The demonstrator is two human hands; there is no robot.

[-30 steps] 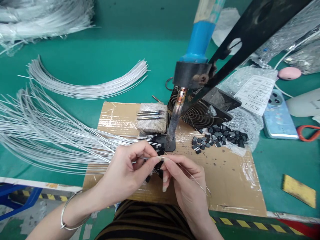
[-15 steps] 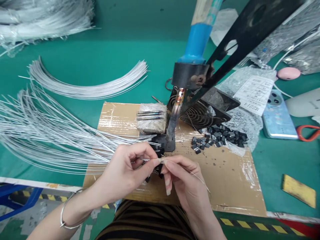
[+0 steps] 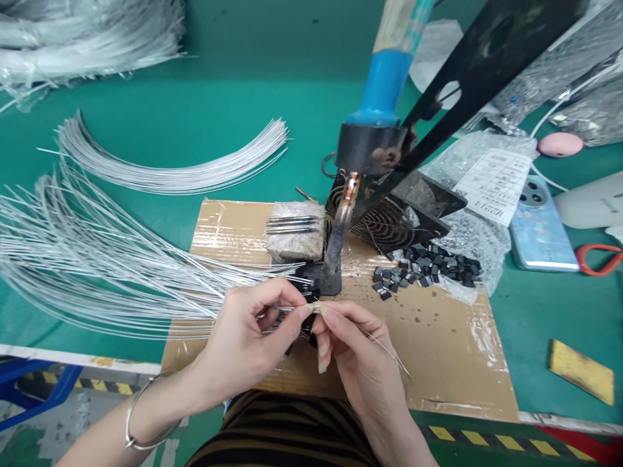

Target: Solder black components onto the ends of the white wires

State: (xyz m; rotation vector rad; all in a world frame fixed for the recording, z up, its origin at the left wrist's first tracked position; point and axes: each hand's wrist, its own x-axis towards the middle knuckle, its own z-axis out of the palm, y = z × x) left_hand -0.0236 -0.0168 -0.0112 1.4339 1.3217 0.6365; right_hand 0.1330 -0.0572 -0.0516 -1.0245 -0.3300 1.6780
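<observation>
My left hand (image 3: 263, 327) pinches a thin white wire between thumb and forefinger, just in front of the black holder (image 3: 318, 279). Thumb and fingers of my right hand (image 3: 357, 337) are closed on a thin solder wire (image 3: 389, 351), whose tail trails down to the right. The fingertips of both hands nearly meet, and they cover the wire ends. A spread of white wires (image 3: 146, 272) runs in from the left behind my left hand. Above the holder hangs a soldering iron (image 3: 339, 227) with a blue handle, its tip pointing down.
A curved bundle of wires (image 3: 180, 176) lies on the green table. Behind the hands sits a block (image 3: 296, 243) with dark rods. A black fan (image 3: 389, 224), black connectors (image 3: 428, 264), a phone (image 3: 545, 233) and a yellow sponge (image 3: 581, 371) are to the right.
Both hands stay almost in place at the wire. The lower fingers of my right hand have shifted slightly left, and my left wrist has moved a little right.
</observation>
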